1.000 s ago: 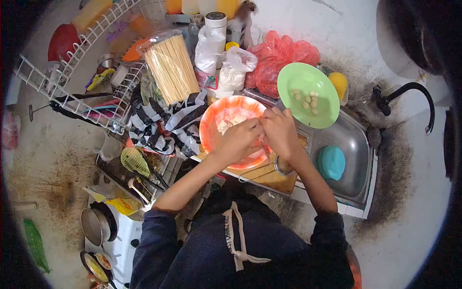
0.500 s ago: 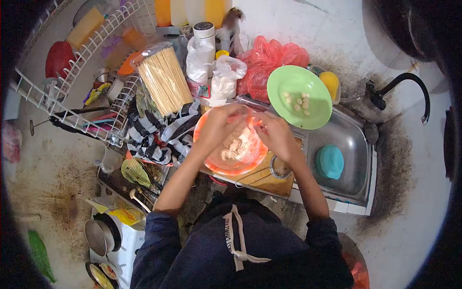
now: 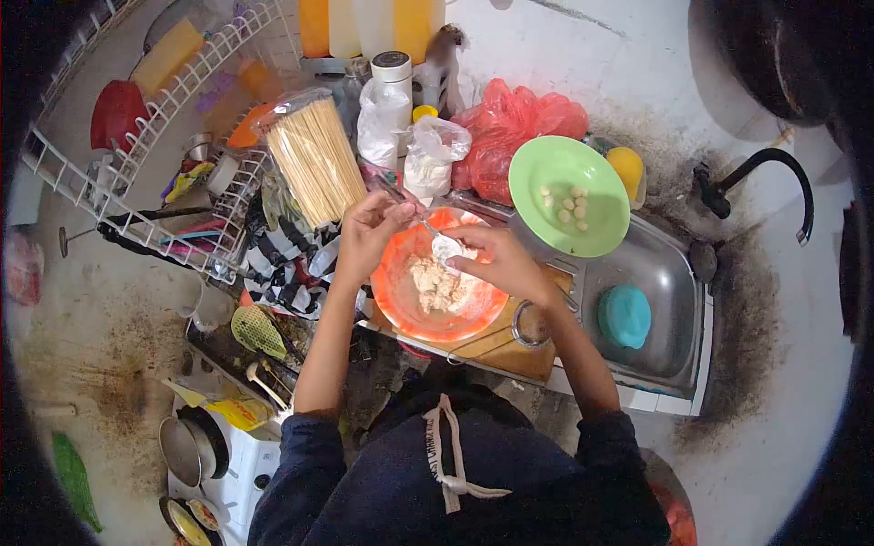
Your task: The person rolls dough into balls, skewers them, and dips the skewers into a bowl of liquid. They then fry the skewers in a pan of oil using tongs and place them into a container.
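Over an orange and white bowl [image 3: 398,308], my left hand [image 3: 371,232] grips a metal spoon [image 3: 426,221] by its handle. White powder or paste coats the spoon's bowl. My right hand [image 3: 500,261] has its fingers at that coated end, from the other side. A pale, lumpy dough-like mixture [image 3: 440,286] lies in the bowl below. The bowl stands on a wooden board [image 3: 503,349]. Several small pale balls [image 3: 566,212] sit on a green plate [image 3: 539,168] at the upper right.
A sink [image 3: 669,320] holding a turquoise container [image 3: 625,315] is on the right, under a black faucet [image 3: 769,150]. Behind the bowl are red plastic bags [image 3: 519,123], a powder bag [image 3: 428,171] and wooden skewers [image 3: 316,164]. A dish rack [image 3: 137,211] and stove [image 3: 238,478] are at left.
The spoon now shows in my left hand, held across the bowl. My left hand has moved left and slightly down, and my right fingers have come to the spoon's coated end.
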{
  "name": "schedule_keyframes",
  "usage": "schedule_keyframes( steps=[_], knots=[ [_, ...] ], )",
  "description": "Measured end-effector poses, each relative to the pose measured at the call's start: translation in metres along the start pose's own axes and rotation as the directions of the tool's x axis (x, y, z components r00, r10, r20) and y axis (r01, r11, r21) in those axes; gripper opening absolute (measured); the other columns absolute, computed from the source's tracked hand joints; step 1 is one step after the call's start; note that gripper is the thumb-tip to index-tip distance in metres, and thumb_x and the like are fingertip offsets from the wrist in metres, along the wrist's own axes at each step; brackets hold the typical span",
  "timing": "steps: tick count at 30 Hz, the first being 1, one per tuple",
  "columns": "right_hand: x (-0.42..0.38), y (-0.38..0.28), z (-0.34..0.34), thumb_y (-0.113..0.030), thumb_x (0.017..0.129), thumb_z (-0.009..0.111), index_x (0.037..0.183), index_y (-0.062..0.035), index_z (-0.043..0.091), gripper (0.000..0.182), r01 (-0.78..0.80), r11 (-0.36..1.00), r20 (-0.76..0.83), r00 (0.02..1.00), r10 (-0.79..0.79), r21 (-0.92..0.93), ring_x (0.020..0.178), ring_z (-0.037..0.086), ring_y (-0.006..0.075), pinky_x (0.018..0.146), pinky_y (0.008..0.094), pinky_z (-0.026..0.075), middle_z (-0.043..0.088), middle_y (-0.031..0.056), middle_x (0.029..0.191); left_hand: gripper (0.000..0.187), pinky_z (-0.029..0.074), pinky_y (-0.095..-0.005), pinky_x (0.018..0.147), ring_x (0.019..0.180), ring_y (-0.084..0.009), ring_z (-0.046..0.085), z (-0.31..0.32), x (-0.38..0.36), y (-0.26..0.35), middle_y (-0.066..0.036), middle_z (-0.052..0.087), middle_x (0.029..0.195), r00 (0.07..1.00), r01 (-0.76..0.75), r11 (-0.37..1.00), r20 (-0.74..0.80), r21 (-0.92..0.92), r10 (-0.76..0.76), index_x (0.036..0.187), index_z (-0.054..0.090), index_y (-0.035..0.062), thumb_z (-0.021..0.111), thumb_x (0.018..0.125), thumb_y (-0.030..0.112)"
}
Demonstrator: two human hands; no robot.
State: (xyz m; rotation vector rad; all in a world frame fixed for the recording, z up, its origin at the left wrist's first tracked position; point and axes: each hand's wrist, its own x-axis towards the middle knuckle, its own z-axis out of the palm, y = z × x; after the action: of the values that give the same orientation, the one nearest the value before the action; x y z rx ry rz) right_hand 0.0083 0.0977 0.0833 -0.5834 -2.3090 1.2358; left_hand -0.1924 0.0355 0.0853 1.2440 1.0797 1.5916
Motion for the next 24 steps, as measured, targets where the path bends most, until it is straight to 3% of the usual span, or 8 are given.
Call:
schedule_keyframes(
  steps=[1, 3, 5, 7, 9, 16, 21, 24],
  knots=[
    [-0.001, 0.000, 0.000, -0.016, 0.077, 0.063, 0.112, -0.0032, 0.054, 0.038, 0.001, 1.000, 0.006, 1.000, -0.001, 0.000, 0.090, 0.057, 0.0177, 0.078, 0.0296, 0.045, 0.059, 0.0115, 0.104, 0.009, 0.049, -0.0257, 0.075, 0.084, -0.0124, 0.059, 0.002, -0.003, -0.001, -0.005, 0.061, 0.086, 0.997, -0.068, 0.997, -0.033, -0.043, 0.067, 0.090, 0.056, 0.0014, 0.056, 0.085, 0.009],
    [-0.003, 0.001, 0.001, -0.015, 0.077, 0.065, 0.107, -0.0021, 0.057, 0.034, -0.062, 0.987, -0.086, 0.993, 0.075, 0.145, 0.082, 0.055, 0.0086, 0.074, 0.0250, 0.045, 0.060, 0.0065, 0.098, 0.011, 0.050, -0.0257, 0.074, 0.084, -0.0125, 0.059, 0.002, -0.008, -0.004, -0.005, 0.060, 0.087, 0.989, -0.137, 0.987, -0.072, -0.084, 0.131, 0.092, 0.055, 0.0017, 0.055, 0.086, 0.010],
    [-0.007, 0.004, 0.003, -0.013, 0.077, 0.065, 0.105, -0.0019, 0.058, 0.031, -0.089, 0.976, -0.078, 0.991, 0.107, 0.199, 0.081, 0.055, 0.0067, 0.072, 0.0238, 0.046, 0.060, 0.0056, 0.097, 0.012, 0.053, -0.0296, 0.071, 0.078, -0.0147, 0.059, 0.000, -0.012, -0.011, -0.005, 0.055, 0.088, 0.967, -0.235, 0.972, -0.098, 0.006, 0.234, 0.095, 0.049, 0.0038, 0.053, 0.087, 0.012],
    [-0.010, 0.001, 0.007, -0.011, 0.078, 0.064, 0.104, -0.0016, 0.059, 0.028, -0.116, 0.960, -0.076, 0.987, 0.139, 0.256, 0.079, 0.055, 0.0048, 0.071, 0.0225, 0.046, 0.061, 0.0046, 0.095, 0.012, 0.053, -0.0291, 0.070, 0.078, -0.0152, 0.060, 0.001, -0.017, -0.011, -0.005, 0.055, 0.087, 0.966, -0.217, 0.976, -0.152, -0.024, 0.211, 0.095, 0.049, 0.0044, 0.053, 0.087, 0.012],
    [-0.011, -0.006, 0.014, -0.006, 0.079, 0.063, 0.099, -0.0015, 0.061, 0.021, 0.000, 0.869, -0.195, 0.975, 0.111, 0.496, 0.079, 0.055, 0.0041, 0.067, 0.0198, 0.047, 0.060, 0.0037, 0.093, 0.012, 0.053, -0.0286, 0.068, 0.078, -0.0158, 0.060, 0.003, -0.021, -0.010, -0.005, 0.055, 0.085, 0.962, -0.200, 0.978, -0.200, -0.058, 0.185, 0.095, 0.048, 0.0051, 0.052, 0.088, 0.012],
    [-0.020, -0.012, 0.021, 0.001, 0.079, 0.060, 0.098, -0.0001, 0.059, 0.019, -0.052, 0.922, -0.231, 0.961, 0.150, 0.383, 0.091, 0.055, 0.0100, 0.074, 0.0222, 0.047, 0.059, 0.0075, 0.101, 0.013, 0.054, -0.0275, 0.065, 0.079, -0.0129, 0.058, 0.005, -0.028, -0.009, -0.005, 0.056, 0.088, 0.920, -0.270, 0.956, -0.322, -0.114, 0.221, 0.096, 0.048, 0.0045, 0.052, 0.087, 0.012],
    [-0.024, -0.013, 0.022, 0.003, 0.078, 0.060, 0.097, -0.0004, 0.059, 0.019, -0.031, 0.826, -0.244, 0.949, 0.202, 0.563, 0.094, 0.055, 0.0123, 0.078, 0.0246, 0.046, 0.058, 0.0083, 0.104, 0.013, 0.054, -0.0260, 0.063, 0.078, -0.0129, 0.057, 0.008, -0.028, -0.008, -0.004, 0.054, 0.088, 0.899, -0.285, 0.952, -0.375, -0.113, 0.225, 0.096, 0.046, 0.0050, 0.052, 0.088, 0.013],
    [-0.025, -0.009, 0.020, -0.003, 0.080, 0.061, 0.102, -0.0010, 0.057, 0.022, -0.019, 0.852, -0.243, 0.955, 0.171, 0.524, 0.087, 0.056, 0.0093, 0.074, 0.0235, 0.048, 0.059, 0.0043, 0.099, 0.015, 0.053, -0.0243, 0.060, 0.078, -0.0121, 0.057, 0.008, -0.027, -0.009, -0.004, 0.053, 0.089, 0.889, -0.320, 0.932, -0.394, -0.170, 0.233, 0.097, 0.046, 0.0054, 0.052, 0.088, 0.014]
  ],
)
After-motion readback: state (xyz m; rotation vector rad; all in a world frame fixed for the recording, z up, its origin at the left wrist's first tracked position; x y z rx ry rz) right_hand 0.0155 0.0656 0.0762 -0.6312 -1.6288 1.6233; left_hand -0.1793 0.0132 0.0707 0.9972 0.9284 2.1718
